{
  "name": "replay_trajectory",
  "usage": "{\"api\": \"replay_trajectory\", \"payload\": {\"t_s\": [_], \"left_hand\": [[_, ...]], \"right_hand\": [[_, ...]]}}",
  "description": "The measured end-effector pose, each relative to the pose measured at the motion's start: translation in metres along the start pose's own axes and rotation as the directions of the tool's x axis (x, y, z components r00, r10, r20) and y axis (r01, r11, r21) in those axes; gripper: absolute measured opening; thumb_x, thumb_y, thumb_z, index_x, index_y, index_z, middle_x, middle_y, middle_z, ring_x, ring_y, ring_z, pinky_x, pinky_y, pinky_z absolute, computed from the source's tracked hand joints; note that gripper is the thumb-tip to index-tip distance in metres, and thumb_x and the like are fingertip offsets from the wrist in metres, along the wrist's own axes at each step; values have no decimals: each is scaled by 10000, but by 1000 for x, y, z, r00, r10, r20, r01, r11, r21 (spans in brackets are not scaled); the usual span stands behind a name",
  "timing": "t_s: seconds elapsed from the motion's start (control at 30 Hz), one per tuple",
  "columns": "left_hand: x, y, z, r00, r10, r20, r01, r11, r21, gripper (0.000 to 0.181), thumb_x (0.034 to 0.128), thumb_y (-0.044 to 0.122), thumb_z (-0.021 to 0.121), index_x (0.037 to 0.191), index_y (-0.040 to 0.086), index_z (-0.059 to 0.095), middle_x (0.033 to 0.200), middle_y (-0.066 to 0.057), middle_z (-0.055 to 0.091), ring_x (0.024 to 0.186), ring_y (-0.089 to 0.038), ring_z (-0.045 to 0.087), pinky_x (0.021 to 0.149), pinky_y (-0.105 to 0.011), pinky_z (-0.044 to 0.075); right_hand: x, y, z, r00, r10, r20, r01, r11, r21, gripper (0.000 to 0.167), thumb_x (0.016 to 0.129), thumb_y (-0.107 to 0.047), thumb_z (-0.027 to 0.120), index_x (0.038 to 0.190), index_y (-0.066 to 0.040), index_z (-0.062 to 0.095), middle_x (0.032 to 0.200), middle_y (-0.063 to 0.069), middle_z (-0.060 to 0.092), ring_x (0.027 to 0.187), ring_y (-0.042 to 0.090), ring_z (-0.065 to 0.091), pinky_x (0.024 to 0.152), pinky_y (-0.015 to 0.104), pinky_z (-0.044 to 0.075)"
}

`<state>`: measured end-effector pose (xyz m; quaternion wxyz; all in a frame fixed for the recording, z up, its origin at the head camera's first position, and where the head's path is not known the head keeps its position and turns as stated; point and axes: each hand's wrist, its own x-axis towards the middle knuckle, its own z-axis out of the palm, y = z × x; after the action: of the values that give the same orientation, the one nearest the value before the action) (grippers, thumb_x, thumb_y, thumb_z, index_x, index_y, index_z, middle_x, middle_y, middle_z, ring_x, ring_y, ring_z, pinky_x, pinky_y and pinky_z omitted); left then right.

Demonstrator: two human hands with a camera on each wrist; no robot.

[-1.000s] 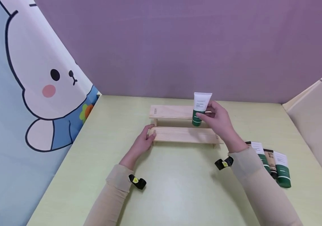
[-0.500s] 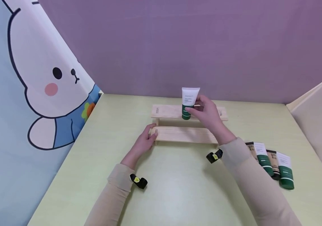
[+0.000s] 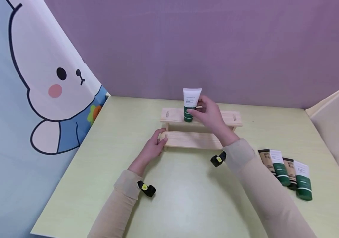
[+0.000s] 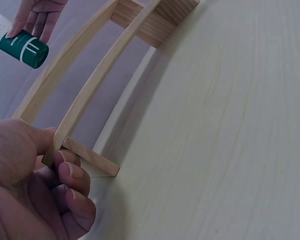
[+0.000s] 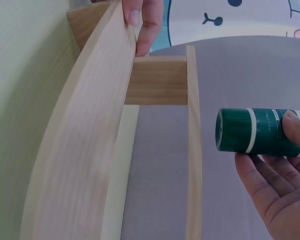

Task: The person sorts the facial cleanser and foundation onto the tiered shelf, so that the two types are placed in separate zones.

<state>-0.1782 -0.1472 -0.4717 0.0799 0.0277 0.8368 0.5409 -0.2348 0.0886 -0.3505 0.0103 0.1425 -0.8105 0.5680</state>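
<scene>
R hand (image 3: 209,114) pinches green/white tube (image 3: 189,101) (cap down) btwn thumb & fingers, just above upper rack board (image 3: 172,115); L hand (image 3: 152,145) grips lower board (image 3: 191,139) at L end; 4 more tubes (image 3: 280,168) on tabletop (image 3: 184,198)

The person's right hand (image 3: 210,115) has carried the white-and-green squeeze tube (image 3: 190,100) leftward and slightly up, nearer the head view's upper centre.

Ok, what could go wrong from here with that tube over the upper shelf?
In the right wrist view, a gap shows between the tube's cap and the narrow upper shelf; released early, the tube might drop or tip. The left hand grips only one end of the lower shelf, so a bump from the right hand could swivel it.
</scene>
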Motion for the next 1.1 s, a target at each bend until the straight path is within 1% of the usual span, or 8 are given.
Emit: {"api": "replay_trajectory", "payload": {"t_s": [0.1, 0.3, 0.57, 0.7, 0.83, 1.1], "left_hand": [[0, 1, 0, 1000, -3, 1, 3, 1000, -4, 435, 1038, 267, 489, 1454, 286, 365, 606, 6, 426, 471, -125, 405, 457, -250, 330], [1, 1, 1, 1000, -27, 12, 27, 999, -18, 428, 1038, 289, 483, 1449, 302, 362, 617, 3, 441, 485, -135, 409, 469, -259, 328], [2, 1, 1, 1000, -19, 7, 19, 1000, -12, 433, 1037, 284, 486, 1452, 305, 363, 614, 2, 440, 480, -133, 408, 464, -257, 326], [2, 2, 1, 1000, -15, 7, 15, 1000, -8, 436, 1037, 288, 488, 1454, 297, 360, 606, 8, 435, 477, -128, 406, 461, -253, 322], [1, 2, 0, 1000, -11, 6, 11, 1000, -14, 433, 1038, 277, 487, 1453, 287, 363, 603, 6, 429, 476, -130, 402, 463, -253, 319], [0, 2, 0, 1000, -29, 10, 29, 999, -14, 439, 1038, 305, 483, 1458, 303, 355, 615, 3, 444, 482, -135, 409, 461, -255, 325]], "right_hand": [[4, -1, 5, 1000, 4, 6, -4, 1000, 6, 427, 885, -161, 739, 1247, -37, 549, 1173, 141, 634, 1065, 269, 621, 936, 379, 488], [13, -1, 17, 1000, 0, 16, 0, 1000, 4, 429, 886, -163, 739, 1247, -32, 548, 1167, 148, 635, 1065, 281, 627, 936, 377, 491], [21, -2, 27, 999, 26, 23, -26, 1000, 0, 423, 889, -154, 735, 1245, -29, 545, 1191, 144, 624, 1080, 293, 620, 934, 378, 493], [24, 1, 31, 1000, 11, 29, -10, 1000, -19, 422, 895, -152, 727, 1252, -30, 537, 1200, 150, 616, 1087, 289, 617, 936, 370, 492], [25, 2, 33, 999, -5, 32, 6, 1000, -29, 419, 898, -155, 723, 1251, -36, 531, 1191, 141, 619, 1080, 284, 624, 934, 370, 494], [24, 7, 36, 999, 14, 47, -11, 999, -52, 431, 897, -169, 726, 1262, -66, 522, 1216, 131, 614, 1090, 294, 624, 920, 409, 503]]}}
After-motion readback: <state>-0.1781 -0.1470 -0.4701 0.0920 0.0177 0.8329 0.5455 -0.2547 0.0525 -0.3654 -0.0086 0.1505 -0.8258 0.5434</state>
